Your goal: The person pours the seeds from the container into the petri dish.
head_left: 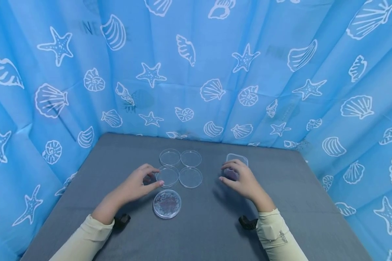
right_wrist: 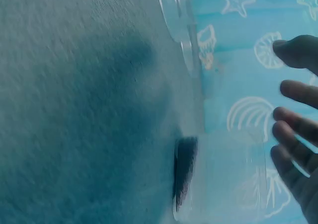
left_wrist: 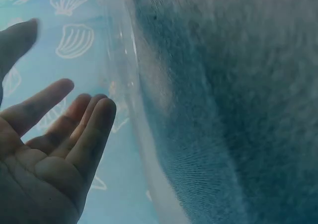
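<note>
My left hand hovers beside the front-left clear dish, thumb and fingers spread apart; its fingertips overlap the dish's left rim in the head view. In the left wrist view the same hand has relaxed fingers and nothing in its grasp. Just in front lies a round dish with speckled, dark contents. On the other side, my right hand is over a clear rectangular container and partly hides it. The right wrist view shows dark material low inside that container, with the loosely bent fingers apart from it.
More clear round dishes stand close together behind and beside the front-left one: a back-left dish, a back-right dish and a front-right dish. They are on a grey table. A blue shell-print curtain surrounds its back and sides.
</note>
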### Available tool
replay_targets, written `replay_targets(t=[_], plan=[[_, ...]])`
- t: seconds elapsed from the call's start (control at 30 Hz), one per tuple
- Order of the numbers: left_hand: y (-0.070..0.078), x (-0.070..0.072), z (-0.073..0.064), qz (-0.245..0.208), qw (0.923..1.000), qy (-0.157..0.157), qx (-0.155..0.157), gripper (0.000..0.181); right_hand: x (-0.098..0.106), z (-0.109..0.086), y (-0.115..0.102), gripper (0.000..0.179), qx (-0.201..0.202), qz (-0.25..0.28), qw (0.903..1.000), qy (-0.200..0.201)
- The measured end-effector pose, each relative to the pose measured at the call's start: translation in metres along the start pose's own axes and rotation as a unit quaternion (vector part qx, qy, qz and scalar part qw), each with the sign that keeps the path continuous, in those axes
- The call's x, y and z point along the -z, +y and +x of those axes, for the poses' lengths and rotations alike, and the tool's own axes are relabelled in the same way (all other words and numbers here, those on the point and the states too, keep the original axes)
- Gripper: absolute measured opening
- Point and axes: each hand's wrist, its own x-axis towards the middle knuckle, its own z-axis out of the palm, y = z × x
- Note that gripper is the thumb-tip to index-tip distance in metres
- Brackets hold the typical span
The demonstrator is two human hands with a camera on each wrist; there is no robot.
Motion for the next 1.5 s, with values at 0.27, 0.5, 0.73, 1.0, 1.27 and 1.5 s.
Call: replay_targets(t=[0.27, 0.5, 0.73, 1.0, 1.27, 1.5], plan=[[-0.015, 0.002, 0.012, 0.012, 0.9999, -0.012, 0.002, 0.08, 0.014, 0.003, 0.022, 0.051, -0.066, -0.011, 0.9966, 0.047], [-0.018, 0.005, 0.022, -0.014, 0.9995, -0.021, 0.02, 0.092, 0.025, 0.001, 0.049, 0.091, -0.151, -0.023, 0.9877, 0.03], [-0.02, 0.003, 0.031, -0.02, 0.9985, -0.038, 0.034, 0.1, 0.024, -0.001, 0.068, 0.102, -0.195, 0.029, 0.9804, -0.004], [-0.019, 0.001, 0.036, -0.041, 0.9951, -0.059, 0.069, 0.098, 0.019, -0.003, 0.079, 0.112, -0.215, 0.087, 0.9727, -0.016], [-0.022, 0.002, 0.04, -0.038, 0.9938, -0.065, 0.081, 0.099, 0.02, -0.002, 0.083, 0.119, -0.211, 0.113, 0.9708, -0.02], [-0.02, -0.001, 0.045, -0.037, 0.993, -0.071, 0.087, 0.101, 0.018, -0.003, 0.085, 0.121, -0.224, 0.109, 0.968, -0.029]])
